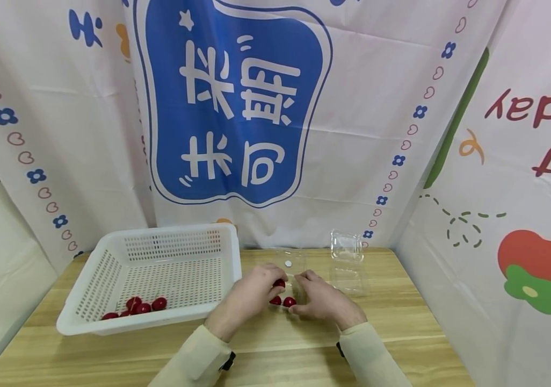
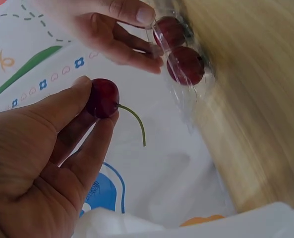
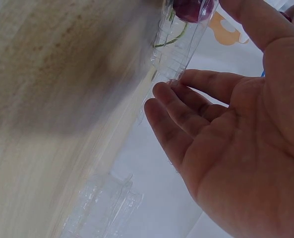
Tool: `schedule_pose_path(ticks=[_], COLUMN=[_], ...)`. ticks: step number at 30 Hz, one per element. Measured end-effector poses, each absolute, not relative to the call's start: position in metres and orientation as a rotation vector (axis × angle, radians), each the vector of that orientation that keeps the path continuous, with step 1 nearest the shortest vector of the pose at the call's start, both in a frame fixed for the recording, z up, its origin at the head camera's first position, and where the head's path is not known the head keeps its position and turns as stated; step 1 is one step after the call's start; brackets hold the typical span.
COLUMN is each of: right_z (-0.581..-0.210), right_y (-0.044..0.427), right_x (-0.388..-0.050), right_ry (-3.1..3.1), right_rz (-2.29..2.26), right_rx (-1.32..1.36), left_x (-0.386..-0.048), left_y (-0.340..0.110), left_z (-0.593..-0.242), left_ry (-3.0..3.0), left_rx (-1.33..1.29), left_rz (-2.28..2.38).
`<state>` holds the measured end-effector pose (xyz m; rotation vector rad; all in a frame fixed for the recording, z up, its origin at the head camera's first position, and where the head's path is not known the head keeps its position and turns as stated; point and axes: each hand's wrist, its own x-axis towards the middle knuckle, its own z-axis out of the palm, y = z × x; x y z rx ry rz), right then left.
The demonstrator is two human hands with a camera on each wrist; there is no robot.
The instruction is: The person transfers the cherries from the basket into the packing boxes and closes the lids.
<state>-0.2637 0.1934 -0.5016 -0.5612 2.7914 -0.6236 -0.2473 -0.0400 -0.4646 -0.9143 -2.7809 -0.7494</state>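
My left hand [image 1: 248, 293] pinches a dark red cherry [image 2: 104, 98] between thumb and fingertips, its green stem hanging free. In the head view that cherry is partly hidden by the fingers, above a clear plastic box [image 3: 169, 57]. Two more cherries [image 2: 185, 66] lie inside this box, near its front end. My right hand [image 1: 326, 301] holds the box from the right, thumb at the near end and fingers along the side. The box's lid stands open at the back, with a small white spot [image 1: 288, 264] on it.
A white perforated basket [image 1: 154, 324] sits on the left of the wooden table [image 1: 280, 357], with several cherries [image 1: 143, 308] in its near left part. Another clear plastic box [image 1: 348, 277] stands open on the right. Printed cloth [image 1: 343, 177] hangs behind the table.
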Motion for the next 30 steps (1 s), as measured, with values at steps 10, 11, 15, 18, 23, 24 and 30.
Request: schedule_pose_path(ticks=[10, 11, 15, 18, 23, 24, 30], right_z=[-0.501, -0.501, -0.501, -0.501, -0.501, -0.501, -0.503], right_y=[0.194, 0.194, 0.193, 0.193, 0.193, 0.193, 0.194], right_x=[-0.263, -0.263, -0.263, -0.263, -0.264, -0.264, -0.265], right_ry=[2.785, 2.784, 2.776, 2.774, 2.782, 2.784, 2.789], right_rz=[-0.654, -0.660, -0.673, -0.680, -0.691, -0.689, -0.689], right_rx=[-0.583, -0.587, -0.604, -0.611, -0.617, -0.616, -0.619], left_x=[-0.251, -0.251, -0.252, -0.253, -0.256, -0.256, -0.259], left_y=[-0.019, -0.017, -0.009, -0.004, 0.001, 0.002, 0.003], left_z=[-0.478, -0.479, -0.485, -0.488, -0.495, -0.497, -0.503], left_ry=[-2.818, -2.826, -2.878, -2.894, -2.887, -2.886, -2.885], left_rx=[-0.867, -0.859, -0.810, -0.783, -0.779, -0.783, -0.794], left_rz=[-0.651, -0.652, -0.637, -0.627, -0.632, -0.634, -0.603])
